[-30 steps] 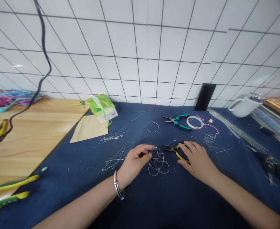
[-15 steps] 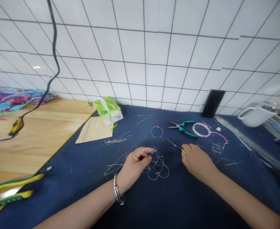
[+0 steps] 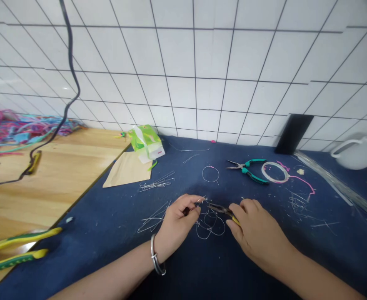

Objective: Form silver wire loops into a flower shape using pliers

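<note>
Thumb and index finger of my left hand (image 3: 183,214) pinch a piece made of thin wire loops (image 3: 210,227), which hangs low over the dark blue cloth. Yellow-handled pliers (image 3: 222,209) are in the grip of my right hand (image 3: 253,229). Their jaws reach the wire close to my left fingertips; whether they bite on it I cannot tell. A single wire ring (image 3: 210,174) with a pink spot lies just beyond. Bent wire pieces (image 3: 153,218) rest to the left of my left hand.
Teal-handled pliers (image 3: 247,168) and a round white dish (image 3: 275,172) lie back right, near a black block (image 3: 294,133) and a white mug (image 3: 358,152). A tissue pack (image 3: 147,143) stands back left. Large yellow-green handles (image 3: 21,246) jut in at left. A black cable (image 3: 69,62) hangs down.
My right hand has brought the yellow-handled pliers leftward to the wire piece at my left fingertips. The left hand keeps its pinch. The view has shifted slightly.
</note>
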`<action>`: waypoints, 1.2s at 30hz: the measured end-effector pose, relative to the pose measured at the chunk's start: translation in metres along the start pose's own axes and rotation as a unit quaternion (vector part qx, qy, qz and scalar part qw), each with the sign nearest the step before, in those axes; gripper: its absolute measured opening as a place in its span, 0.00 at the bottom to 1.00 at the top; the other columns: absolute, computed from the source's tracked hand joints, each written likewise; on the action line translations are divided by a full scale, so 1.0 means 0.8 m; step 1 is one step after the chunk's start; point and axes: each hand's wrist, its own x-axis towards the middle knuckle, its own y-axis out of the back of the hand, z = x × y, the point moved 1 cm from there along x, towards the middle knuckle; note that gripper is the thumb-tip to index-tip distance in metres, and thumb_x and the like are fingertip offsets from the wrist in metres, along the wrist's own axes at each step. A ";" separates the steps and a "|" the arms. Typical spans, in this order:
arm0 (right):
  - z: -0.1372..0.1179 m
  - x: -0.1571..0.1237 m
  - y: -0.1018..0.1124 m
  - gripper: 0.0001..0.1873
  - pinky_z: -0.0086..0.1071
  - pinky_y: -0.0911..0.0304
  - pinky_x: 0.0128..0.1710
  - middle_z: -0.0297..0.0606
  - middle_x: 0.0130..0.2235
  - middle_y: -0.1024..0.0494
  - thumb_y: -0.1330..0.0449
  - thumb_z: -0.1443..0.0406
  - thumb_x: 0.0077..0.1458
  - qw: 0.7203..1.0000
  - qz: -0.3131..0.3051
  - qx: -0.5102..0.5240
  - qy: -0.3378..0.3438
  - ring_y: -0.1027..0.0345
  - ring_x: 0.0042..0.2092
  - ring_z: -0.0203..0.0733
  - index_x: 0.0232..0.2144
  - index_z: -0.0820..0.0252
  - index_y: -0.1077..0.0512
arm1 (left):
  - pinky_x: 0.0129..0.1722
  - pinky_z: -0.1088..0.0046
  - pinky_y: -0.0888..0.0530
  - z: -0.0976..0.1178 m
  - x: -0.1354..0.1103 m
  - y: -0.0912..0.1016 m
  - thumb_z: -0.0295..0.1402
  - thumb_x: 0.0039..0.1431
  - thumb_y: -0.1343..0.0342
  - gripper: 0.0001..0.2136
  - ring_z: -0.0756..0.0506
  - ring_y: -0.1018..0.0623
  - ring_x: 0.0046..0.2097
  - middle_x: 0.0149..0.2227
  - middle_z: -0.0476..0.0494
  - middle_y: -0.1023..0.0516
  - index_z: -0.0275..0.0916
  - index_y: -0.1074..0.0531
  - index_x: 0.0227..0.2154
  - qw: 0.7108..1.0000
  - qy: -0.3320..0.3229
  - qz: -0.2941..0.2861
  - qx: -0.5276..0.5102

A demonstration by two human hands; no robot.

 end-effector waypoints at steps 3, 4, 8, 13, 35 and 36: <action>-0.004 0.001 0.003 0.14 0.39 0.41 0.35 0.42 0.33 0.34 0.52 0.58 0.57 1.000 -0.009 0.000 -0.009 0.40 0.36 0.45 0.39 0.58 0.33 | 0.28 0.75 0.36 0.000 0.000 -0.002 0.27 0.52 0.48 0.09 0.51 0.35 0.28 0.24 0.51 0.36 0.40 0.27 0.35 1.000 -0.021 0.003 0.002; -0.006 0.001 0.004 0.14 0.39 0.41 0.35 0.42 0.33 0.34 0.52 0.59 0.57 1.000 -0.012 0.002 -0.012 0.40 0.36 0.45 0.39 0.59 0.33 | 0.28 0.75 0.36 0.000 0.000 -0.003 0.26 0.52 0.48 0.09 0.51 0.35 0.28 0.24 0.51 0.36 0.40 0.26 0.35 1.000 -0.028 0.004 0.004; -0.013 0.001 0.006 0.14 0.38 0.41 0.35 0.43 0.34 0.34 0.53 0.59 0.57 0.999 -0.023 0.013 -0.019 0.40 0.36 0.45 0.40 0.59 0.33 | 0.27 0.76 0.37 0.002 -0.002 -0.004 0.26 0.52 0.49 0.09 0.51 0.35 0.27 0.24 0.51 0.37 0.40 0.26 0.34 0.999 -0.049 0.004 0.020; -0.020 0.002 0.009 0.15 0.38 0.41 0.34 0.44 0.34 0.34 0.53 0.59 0.57 0.999 -0.006 -0.019 -0.038 0.39 0.35 0.45 0.40 0.60 0.33 | 0.27 0.76 0.36 0.003 -0.004 -0.004 0.25 0.51 0.49 0.10 0.51 0.34 0.27 0.24 0.51 0.35 0.40 0.26 0.35 0.998 -0.055 0.026 0.031; -0.057 0.023 0.033 0.16 0.40 0.47 0.34 0.49 0.35 0.33 0.53 0.59 0.56 0.990 0.084 -0.086 -0.073 0.40 0.37 0.50 0.41 0.63 0.33 | 0.26 0.78 0.36 0.007 0.000 -0.001 0.31 0.55 0.50 0.09 0.52 0.37 0.25 0.24 0.52 0.37 0.39 0.30 0.38 0.989 -0.038 0.140 0.026; -0.058 0.025 0.033 0.16 0.40 0.47 0.33 0.49 0.35 0.33 0.53 0.59 0.56 0.990 0.087 -0.087 -0.072 0.40 0.38 0.50 0.41 0.63 0.33 | 0.26 0.78 0.37 0.008 0.000 0.000 0.31 0.55 0.50 0.09 0.52 0.37 0.25 0.24 0.53 0.37 0.39 0.30 0.39 0.989 -0.038 0.143 0.023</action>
